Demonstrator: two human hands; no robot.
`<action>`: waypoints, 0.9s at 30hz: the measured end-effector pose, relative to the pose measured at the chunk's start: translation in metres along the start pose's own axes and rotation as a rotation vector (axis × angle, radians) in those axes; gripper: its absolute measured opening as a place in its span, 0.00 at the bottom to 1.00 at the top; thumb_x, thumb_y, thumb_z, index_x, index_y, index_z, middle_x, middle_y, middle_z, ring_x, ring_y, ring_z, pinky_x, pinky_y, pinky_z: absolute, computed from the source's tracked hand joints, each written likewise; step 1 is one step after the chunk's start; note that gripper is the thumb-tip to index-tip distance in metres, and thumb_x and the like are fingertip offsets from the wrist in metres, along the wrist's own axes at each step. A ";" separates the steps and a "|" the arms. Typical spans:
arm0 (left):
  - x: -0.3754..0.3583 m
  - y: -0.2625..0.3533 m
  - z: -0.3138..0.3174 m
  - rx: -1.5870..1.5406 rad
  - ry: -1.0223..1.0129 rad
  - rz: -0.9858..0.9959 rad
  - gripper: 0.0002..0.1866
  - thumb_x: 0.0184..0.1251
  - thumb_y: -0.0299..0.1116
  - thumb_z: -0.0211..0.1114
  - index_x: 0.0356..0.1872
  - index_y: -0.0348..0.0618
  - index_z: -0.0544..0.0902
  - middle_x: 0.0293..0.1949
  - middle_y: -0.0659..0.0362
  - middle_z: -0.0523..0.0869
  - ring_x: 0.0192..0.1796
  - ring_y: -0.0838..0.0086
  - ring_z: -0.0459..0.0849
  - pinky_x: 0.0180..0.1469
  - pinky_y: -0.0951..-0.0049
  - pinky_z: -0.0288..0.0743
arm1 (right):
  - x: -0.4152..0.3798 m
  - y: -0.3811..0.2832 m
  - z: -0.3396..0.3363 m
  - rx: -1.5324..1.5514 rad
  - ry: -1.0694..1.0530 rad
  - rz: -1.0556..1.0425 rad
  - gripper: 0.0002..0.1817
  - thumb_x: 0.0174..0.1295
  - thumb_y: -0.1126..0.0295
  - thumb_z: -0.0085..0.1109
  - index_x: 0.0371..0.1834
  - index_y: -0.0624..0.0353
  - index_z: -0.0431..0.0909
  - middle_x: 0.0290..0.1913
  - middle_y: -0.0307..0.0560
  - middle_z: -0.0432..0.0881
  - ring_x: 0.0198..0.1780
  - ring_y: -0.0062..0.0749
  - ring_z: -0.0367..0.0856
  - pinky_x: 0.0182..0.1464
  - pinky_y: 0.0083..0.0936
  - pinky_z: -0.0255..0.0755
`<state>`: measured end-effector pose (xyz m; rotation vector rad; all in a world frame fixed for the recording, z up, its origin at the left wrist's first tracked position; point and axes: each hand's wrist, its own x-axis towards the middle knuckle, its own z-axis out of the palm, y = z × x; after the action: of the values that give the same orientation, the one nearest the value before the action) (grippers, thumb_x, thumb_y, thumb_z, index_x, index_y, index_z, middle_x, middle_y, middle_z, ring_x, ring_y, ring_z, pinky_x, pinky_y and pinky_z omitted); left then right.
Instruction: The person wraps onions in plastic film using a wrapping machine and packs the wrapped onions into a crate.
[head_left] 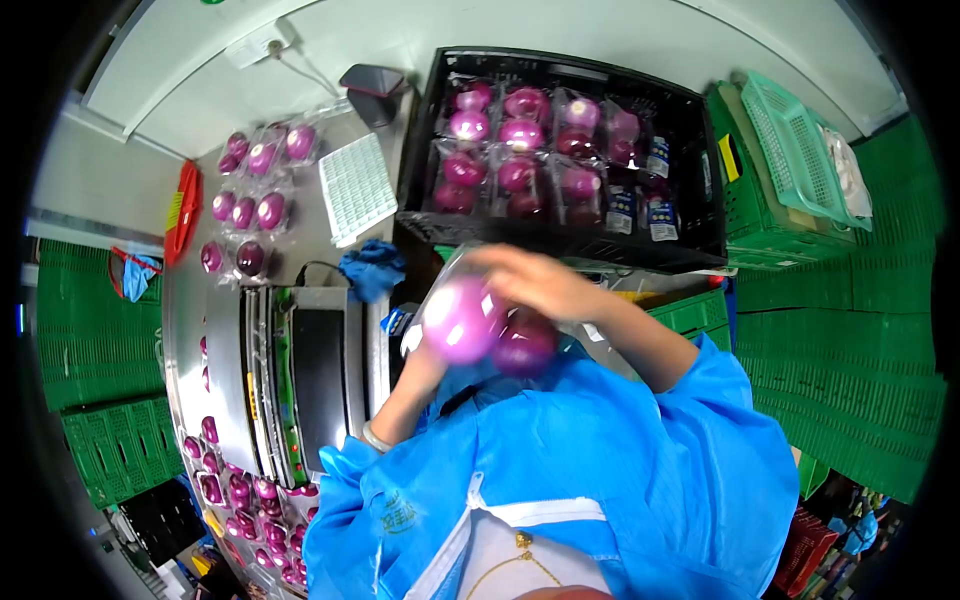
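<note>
Two-onion pack (488, 328), clear film, held up in front of the blue smock (600, 440), on the wearer's side of the black crate (560, 236) and apart from it. Left hand (428, 368) supports the pack from below and its left end; fingers mostly hidden behind the onion. Right hand (535, 282) lies over the pack's crate-facing edge, blurred; cannot tell if its fingers pinch the film or just rest on it. Hands don't touch each other; pack sits between.

Risks, my judgement: slick film plus round, heavy onions could roll the pack out of the left hand if the right lets go early. Pulling hard on the film could split it. Swinging toward the crate too low could knock its near wall.

Orientation: long axis goes through both onions, roughly along the crate's near wall, right end dipping toward the wearer. Paler onion at the left end, darker one at the right. Loose film sticks out toward the crate. Can't tell which end is sealed.
</note>
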<state>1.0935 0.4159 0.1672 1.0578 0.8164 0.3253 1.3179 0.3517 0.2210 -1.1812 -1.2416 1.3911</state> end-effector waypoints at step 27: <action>0.406 0.039 0.268 1.964 -0.458 1.106 0.48 0.54 0.60 0.67 0.73 0.43 0.65 0.75 0.48 0.61 0.79 0.55 0.52 0.78 0.49 0.42 | -0.044 0.062 -0.392 -0.966 1.260 0.590 0.29 0.73 0.44 0.42 0.71 0.47 0.63 0.54 0.63 0.81 0.52 0.62 0.80 0.54 0.50 0.72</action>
<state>1.5670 0.5063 0.0887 3.2543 -0.2746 0.0589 1.7099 0.3559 0.1475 -2.6274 -0.5441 0.0263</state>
